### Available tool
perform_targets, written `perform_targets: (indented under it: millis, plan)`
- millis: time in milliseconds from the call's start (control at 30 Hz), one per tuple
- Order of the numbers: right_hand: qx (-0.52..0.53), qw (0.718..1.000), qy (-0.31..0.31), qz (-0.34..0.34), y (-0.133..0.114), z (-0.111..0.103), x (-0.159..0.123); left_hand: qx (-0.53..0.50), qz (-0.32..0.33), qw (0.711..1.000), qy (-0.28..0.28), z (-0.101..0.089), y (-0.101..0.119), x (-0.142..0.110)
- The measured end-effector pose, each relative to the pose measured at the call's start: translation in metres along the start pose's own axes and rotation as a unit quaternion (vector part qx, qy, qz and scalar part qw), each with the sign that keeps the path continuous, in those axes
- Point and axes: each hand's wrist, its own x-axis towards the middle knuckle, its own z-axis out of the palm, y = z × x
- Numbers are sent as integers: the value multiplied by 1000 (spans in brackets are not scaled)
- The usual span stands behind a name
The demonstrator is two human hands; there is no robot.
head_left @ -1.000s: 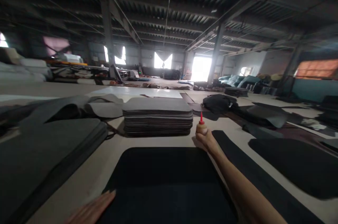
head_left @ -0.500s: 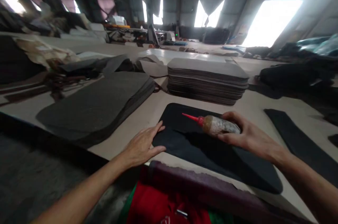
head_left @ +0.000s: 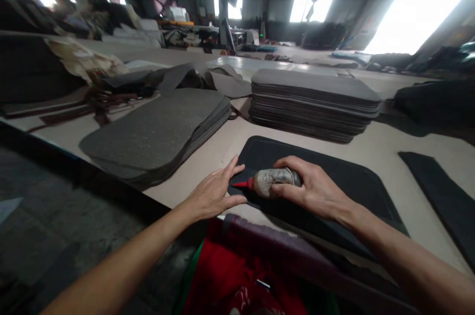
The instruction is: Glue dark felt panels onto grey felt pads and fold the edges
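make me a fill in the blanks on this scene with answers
Over the dark panel, the right hand grips a ____.
Its nozzle is ____ in colour.
The nozzle points toward the ____ hand.
In the picture, the taller stack of sheets stands to the ____ of the lower stack.

Missing words: bottle; red; left; right.

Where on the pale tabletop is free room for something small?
Bare tabletop: between the black rounded panel and long black strip; between panel and the low grey sheet stack. Crowded: panel's left end, with left hand, right hand and grey red-tipped bottle.
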Motion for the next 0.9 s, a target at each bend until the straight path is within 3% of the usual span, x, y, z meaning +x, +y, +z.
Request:
perform_targets:
  millis: [400,900]
  plan:
    - [-89,993,-17,-79,-24,-2,13,30,10,999,17,4,-4,1]
    - [-136,988,-26,-69,-30,-18,13,29,9,1000,8,1,-2,2]
